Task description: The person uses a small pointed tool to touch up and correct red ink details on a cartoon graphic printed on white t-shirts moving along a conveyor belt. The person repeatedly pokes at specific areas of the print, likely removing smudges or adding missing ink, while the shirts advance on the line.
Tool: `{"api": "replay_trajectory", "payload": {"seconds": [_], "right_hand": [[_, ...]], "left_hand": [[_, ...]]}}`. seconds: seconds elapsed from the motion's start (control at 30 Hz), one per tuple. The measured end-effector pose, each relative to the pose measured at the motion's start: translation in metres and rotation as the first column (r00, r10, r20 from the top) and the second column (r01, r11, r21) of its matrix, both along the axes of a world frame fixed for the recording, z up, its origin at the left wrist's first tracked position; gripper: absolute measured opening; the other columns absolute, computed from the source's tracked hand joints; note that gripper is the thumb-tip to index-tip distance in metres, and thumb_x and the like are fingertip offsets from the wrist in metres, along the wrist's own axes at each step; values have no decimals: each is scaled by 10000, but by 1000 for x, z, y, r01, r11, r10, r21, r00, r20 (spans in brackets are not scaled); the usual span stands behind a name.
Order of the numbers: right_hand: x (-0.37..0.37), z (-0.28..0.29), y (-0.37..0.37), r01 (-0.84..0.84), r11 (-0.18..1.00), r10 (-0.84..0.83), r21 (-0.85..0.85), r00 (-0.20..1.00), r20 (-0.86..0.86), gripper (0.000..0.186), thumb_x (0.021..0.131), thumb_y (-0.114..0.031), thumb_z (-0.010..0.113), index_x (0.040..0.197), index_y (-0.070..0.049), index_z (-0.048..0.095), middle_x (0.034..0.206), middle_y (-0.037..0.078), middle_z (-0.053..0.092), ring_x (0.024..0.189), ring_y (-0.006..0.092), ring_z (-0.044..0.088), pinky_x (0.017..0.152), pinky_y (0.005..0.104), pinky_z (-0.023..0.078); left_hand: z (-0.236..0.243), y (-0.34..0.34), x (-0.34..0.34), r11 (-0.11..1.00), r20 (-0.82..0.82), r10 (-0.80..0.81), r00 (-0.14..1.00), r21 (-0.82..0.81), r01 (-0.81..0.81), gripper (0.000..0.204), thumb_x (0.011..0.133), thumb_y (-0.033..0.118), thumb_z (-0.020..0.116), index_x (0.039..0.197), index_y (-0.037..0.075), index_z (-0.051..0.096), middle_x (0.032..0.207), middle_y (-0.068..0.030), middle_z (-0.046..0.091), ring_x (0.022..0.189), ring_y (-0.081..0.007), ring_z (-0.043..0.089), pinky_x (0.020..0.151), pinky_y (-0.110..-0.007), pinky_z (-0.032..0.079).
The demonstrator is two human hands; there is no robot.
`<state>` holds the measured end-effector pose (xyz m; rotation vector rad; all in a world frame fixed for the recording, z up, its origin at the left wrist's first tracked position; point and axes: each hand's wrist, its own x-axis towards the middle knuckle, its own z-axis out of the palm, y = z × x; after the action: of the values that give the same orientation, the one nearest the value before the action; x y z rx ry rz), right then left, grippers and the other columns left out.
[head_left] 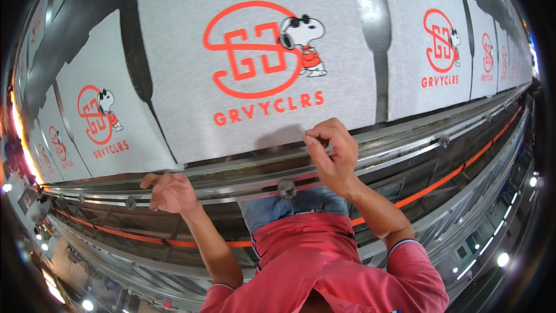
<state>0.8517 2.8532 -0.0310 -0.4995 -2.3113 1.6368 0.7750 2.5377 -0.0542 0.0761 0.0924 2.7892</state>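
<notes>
Down at the near edge, your red short-sleeved top (307,243) and blue jeans (298,204) fill the lower middle of the view; you stand close up to the metal rail (405,153), which probably lets both hands reach the work without a long stretch. Your left hand (174,191) is by the front edge, fingers loosely bent and parted, with nothing visible in them; whether it touches the rail, you cannot tell from this angle. Your right hand (340,162) is over the lower edge of the grey garment panel (174,52), thumb and forefinger brought together at the tips. They appear to pinch a pale sliver (300,130), too small to identify; such a fine grip suits something thin. The shadow on the fabric beside those tips suggests that you hold them just above the cloth, clear of the print.

Under the rail, with its round knob (286,189), runs an orange strip (240,244). Beyond the rail, the panel lies flat in front of you, its orange emblem (255,7) and cartoon dog (311,61) facing up and turned so that you read them upright, likely for easy checking. Farther out, a matching left panel (110,37) and right panel (402,40) lie alongside, with dark gaps between, presumably to keep each piece separate.
</notes>
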Motion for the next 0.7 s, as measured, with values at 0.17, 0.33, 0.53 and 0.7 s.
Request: {"api": "replay_trajectory", "payload": {"seconds": [0.17, 0.33, 0.53, 0.7], "right_hand": [[12, -16, 39, 130, 992, -130, 0, 991, 37, 93, 787, 30, 660, 870, 1, 630, 762, 68, 587, 599, 109, 505, 517, 219, 395], [5, -32, 63, 170, 983, -174, 76, 984, 43, 60, 801, 17, 655, 852, -3, 631, 749, 57, 583, 590, 98, 495, 515, 219, 385], [-17, -52, 76, 104, 964, -113, 244, 993, 23, 91, 773, 27, 675, 848, -4, 632, 756, 74, 592, 597, 147, 533, 531, 255, 434], [-29, -63, 75, 43, 936, -35, 351, 999, -28, 128, 743, 29, 692, 848, -11, 632, 762, 89, 595, 618, 188, 569, 530, 283, 455]], "left_hand": [[-18, 20, 37, 999, 115, 22, 993, -52, -16, 261, 921, 106, 541, 1181, 87, 542, 797, 54, 691, 1141, -144, 541, 1120, -479, 196], [-25, 18, 44, 999, 69, 7, 998, -47, -3, 255, 912, 73, 549, 1166, 99, 546, 774, 60, 693, 1154, -138, 529, 1135, -481, 165], [-31, 12, 42, 998, 88, 28, 996, -53, -24, 228, 916, 73, 542, 1141, 102, 561, 753, 65, 697, 1131, -140, 544, 1134, -470, 173], [-29, 17, 41, 996, 89, 59, 994, -76, -52, 217, 924, 95, 541, 1139, 77, 560, 762, 72, 700, 1112, -127, 555, 1135, -459, 187]]}}
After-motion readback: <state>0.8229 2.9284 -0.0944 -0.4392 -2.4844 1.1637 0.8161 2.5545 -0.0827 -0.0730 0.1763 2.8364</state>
